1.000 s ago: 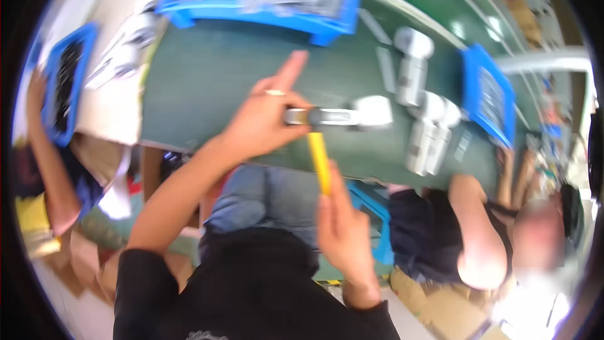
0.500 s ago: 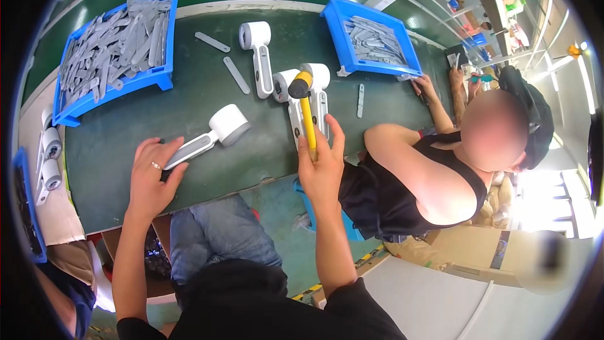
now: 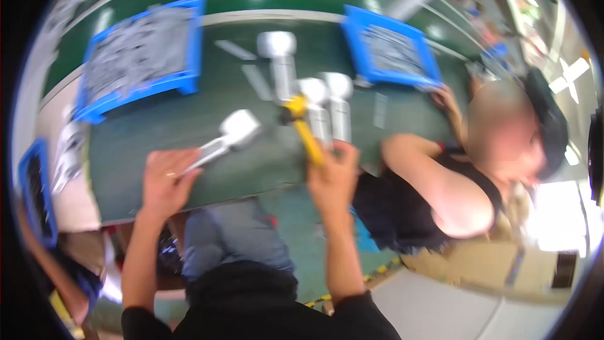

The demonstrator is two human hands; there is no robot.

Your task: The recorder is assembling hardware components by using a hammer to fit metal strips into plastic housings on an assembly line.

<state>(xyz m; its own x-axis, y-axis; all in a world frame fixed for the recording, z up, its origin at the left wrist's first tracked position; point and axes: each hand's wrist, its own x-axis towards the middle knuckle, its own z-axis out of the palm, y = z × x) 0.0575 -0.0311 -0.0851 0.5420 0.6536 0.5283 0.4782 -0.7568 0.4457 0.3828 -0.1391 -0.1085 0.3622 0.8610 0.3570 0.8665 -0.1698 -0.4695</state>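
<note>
My left hand [image 3: 167, 182], a ring on one finger, is closed round the handle of a white handheld device with a round head [image 3: 240, 127]. The device lies over the green work table, its head pointing away to the right. My right hand [image 3: 332, 176] grips the yellow handle of a hammer [image 3: 307, 137]; the dark and yellow head is tilted toward the left, above the table and apart from the held device. Beyond the hammer lie two similar white devices [image 3: 316, 92] [image 3: 340, 90], and a third one [image 3: 278, 53] farther back. Motion blur hides fine detail.
A blue tray [image 3: 199, 44] full of grey strips stands at back left, another blue tray [image 3: 355, 50] at back right. Loose strips [image 3: 257, 82] lie on the table [image 3: 145, 138]. A co-worker [image 3: 415, 176] sits close on my right. More white devices [image 3: 69, 151] lie at left.
The whole view has shifted and blurred. The hammer head has swung left and lower, toward the held device. My left hand still grips the device.
</note>
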